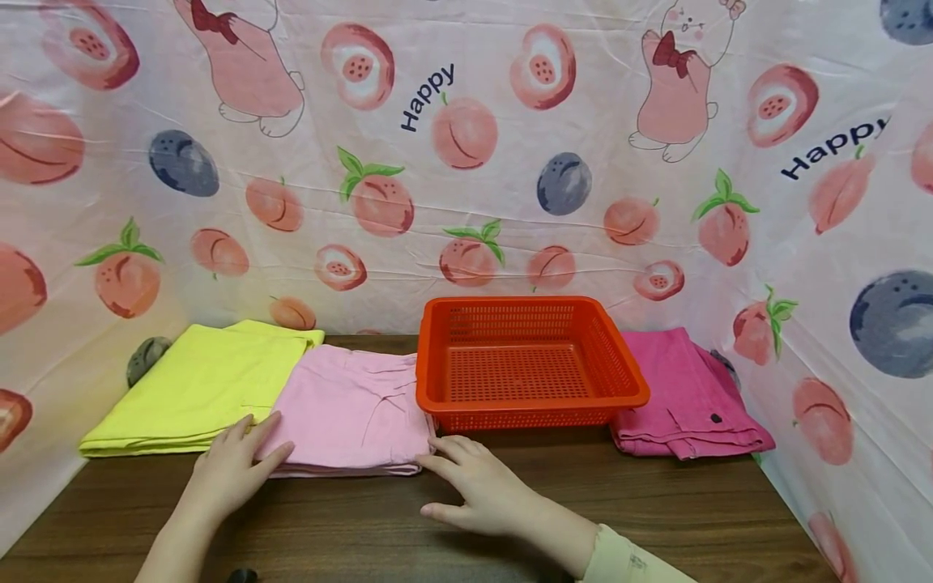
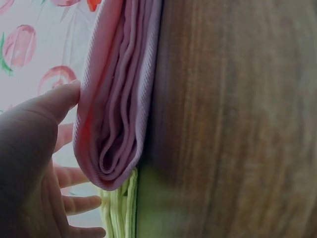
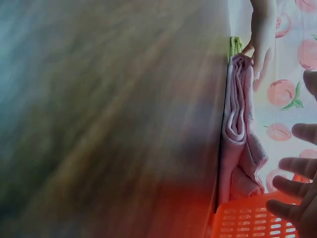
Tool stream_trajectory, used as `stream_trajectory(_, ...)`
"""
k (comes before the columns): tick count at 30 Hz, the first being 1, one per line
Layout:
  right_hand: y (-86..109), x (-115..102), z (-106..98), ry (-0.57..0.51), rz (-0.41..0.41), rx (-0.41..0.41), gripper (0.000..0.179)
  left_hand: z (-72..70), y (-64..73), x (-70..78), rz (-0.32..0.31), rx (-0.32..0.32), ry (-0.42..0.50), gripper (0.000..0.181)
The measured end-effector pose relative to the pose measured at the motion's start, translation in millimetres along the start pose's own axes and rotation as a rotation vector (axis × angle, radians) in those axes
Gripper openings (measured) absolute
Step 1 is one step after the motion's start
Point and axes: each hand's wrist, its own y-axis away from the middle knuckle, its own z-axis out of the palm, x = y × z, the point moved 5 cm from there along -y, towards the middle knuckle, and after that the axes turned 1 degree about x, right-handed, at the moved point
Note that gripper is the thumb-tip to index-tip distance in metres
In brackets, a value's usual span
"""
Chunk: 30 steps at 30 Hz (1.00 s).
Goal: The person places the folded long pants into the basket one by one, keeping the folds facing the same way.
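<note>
A folded light pink garment (image 1: 357, 409) of thick twill lies on the table, its layered front edge toward me. At its left front corner is my left hand (image 1: 229, 474), fingers spread and fairly straight. In the left wrist view the thumb (image 2: 67, 96) meets the top fold while the other fingers extend past the folded end, near the yellow cloth. My right hand (image 1: 477, 486) hovers by the right front corner, fingertips close to the edge, thumb held apart. Its spread fingers (image 3: 297, 166) show nothing between them in the right wrist view.
Folded yellow cloth (image 1: 197, 389) lies at the left, against the pink garment. A red-orange plastic basket (image 1: 535, 403) with perforated walls stands behind my right hand. Right of it is a folded magenta garment (image 1: 678, 389) with a dark button. Fruit-printed sheeting (image 1: 466, 202) walls the brown table (image 1: 350, 526).
</note>
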Motion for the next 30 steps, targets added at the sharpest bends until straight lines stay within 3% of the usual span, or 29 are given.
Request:
stream_trajectory(11,-7.4,2.9,11.8,-0.068,0.157,-0.057,0.058,2.2,0.3,0.5,-0.007,0.019,-0.009,0.075)
stream_trajectory(19,-16.1,6.8,16.1,-0.107,0.314,-0.083,0.057,4.7,-1.2,-1.8,0.002,0.031,0.046,0.072)
stream_trajectory(27,-24.6,10.8,31.7,-0.186,0.39,-0.16,0.058,8.7,-4.3,-2.7,-0.027,-0.111,0.094,0.072)
stream_trajectory(30,-26.6,10.7,36.3,-0.204,0.404,-0.169,0.058,9.7,-4.8,-2.3,-0.023,-0.126,0.103,0.072)
